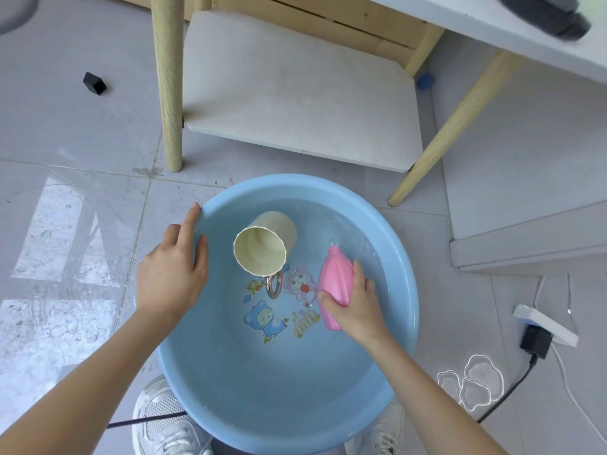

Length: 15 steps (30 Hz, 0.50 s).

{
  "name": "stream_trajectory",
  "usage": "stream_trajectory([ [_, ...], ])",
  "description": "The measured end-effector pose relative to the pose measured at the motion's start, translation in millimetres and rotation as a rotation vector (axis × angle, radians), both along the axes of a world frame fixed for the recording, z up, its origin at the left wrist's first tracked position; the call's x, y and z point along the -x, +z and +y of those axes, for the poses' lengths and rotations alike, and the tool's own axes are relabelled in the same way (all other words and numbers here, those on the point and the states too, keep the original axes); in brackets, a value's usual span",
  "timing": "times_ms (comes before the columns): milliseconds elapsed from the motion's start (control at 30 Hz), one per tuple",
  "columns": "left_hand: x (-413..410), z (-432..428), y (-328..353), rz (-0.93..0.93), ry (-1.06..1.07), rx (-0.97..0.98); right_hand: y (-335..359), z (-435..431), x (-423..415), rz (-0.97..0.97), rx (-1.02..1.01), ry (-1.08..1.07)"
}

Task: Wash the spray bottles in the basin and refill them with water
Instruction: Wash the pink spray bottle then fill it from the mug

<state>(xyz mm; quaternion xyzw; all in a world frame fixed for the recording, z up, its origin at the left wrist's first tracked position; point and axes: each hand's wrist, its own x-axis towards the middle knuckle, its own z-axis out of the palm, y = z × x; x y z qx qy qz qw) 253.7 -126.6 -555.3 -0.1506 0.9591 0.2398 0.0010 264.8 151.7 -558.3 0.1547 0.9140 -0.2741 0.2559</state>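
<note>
A round blue basin (402, 267) of water sits on the tiled floor in front of me, with cartoon stickers on its bottom. My right hand (356, 302) grips a pink bottle (333, 277) lying tilted in the water at the basin's right side, its neck pointing away from me. A cream cup (262, 244) with a copper-coloured handle floats on its side near the basin's middle, mouth toward me. My left hand (172, 269) rests on the basin's left rim with fingers spread, holding nothing.
A small wooden-legged table (295, 96) with a white lower shelf stands just behind the basin. A power strip (545, 325) with a black plug and cables lies on the floor at right, near water puddles (473, 382). A black block (94, 83) sits far left. My white shoes (161, 421) are under the basin's near edge.
</note>
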Motion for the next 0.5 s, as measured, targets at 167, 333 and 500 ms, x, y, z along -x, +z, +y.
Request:
stream_trajectory([
  [167,-0.8,0.0,0.7,0.000,0.005,-0.001,-1.3,-3.3,0.4,-0.007,0.004,-0.001],
  [333,-0.9,-0.5,0.0,-0.002,0.004,-0.003,-1.5,-5.3,0.4,0.000,0.005,0.006],
  [500,-1.2,-0.9,0.2,-0.006,0.004,-0.002,-0.8,-6.2,2.1,0.011,0.004,0.012],
])
